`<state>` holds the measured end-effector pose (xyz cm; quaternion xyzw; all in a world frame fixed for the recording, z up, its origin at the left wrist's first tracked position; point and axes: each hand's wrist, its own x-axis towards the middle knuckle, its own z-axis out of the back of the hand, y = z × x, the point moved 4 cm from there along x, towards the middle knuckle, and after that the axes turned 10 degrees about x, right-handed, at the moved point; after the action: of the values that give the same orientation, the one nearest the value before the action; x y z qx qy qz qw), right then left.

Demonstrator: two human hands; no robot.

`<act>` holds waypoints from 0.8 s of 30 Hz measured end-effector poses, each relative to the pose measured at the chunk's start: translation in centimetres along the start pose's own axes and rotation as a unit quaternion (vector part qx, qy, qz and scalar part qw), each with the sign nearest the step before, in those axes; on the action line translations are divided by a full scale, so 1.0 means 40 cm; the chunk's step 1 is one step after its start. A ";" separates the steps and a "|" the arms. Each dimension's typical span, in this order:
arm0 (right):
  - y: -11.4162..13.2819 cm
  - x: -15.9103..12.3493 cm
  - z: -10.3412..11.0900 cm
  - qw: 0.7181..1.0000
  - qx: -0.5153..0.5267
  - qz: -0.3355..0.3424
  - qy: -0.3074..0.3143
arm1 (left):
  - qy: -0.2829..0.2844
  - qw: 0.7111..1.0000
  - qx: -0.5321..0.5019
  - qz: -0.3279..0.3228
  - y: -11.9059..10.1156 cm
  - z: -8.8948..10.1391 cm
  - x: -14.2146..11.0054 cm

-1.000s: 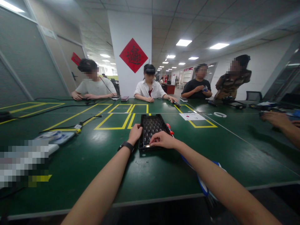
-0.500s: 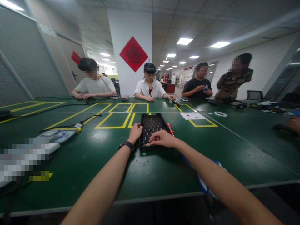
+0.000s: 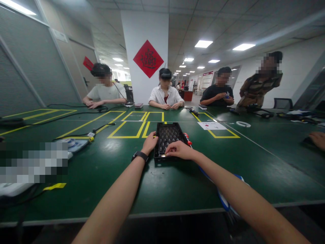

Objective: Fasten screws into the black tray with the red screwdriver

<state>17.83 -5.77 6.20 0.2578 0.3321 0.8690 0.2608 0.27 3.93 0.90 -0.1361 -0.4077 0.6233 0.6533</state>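
Observation:
A black plastic tray with many small cells lies on the green table in front of me. My left hand, a black watch on its wrist, grips the tray's left edge. At the tray's near edge my right hand pinches a small metallic piece between its fingertips. A screwdriver with a red handle lies against the tray's right side, just past my right hand.
Yellow tape rectangles mark the table beyond the tray. A white sheet and a white tape ring lie at the right. Cables and a blue-white packet sit at the left. Three seated people and one standing face me; another person's hand rests at far right.
My hands stay on the tray while my view shifts slightly. The person's hand at the far right has pulled back towards the table's right edge.

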 end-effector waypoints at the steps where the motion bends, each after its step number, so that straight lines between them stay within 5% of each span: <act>1: 0.000 0.000 0.000 1.000 0.000 0.000 0.001 | 0.006 1.000 -0.005 0.001 0.001 -0.002 0.001; 24: -0.004 -0.001 -0.002 1.000 0.020 -0.006 0.009 | 0.014 1.000 0.008 -0.007 0.005 -0.001 0.004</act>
<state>17.86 -5.74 6.04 0.2530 0.3535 0.8628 0.2581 0.16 4.13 0.80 -0.1371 -0.3944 0.6197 0.6646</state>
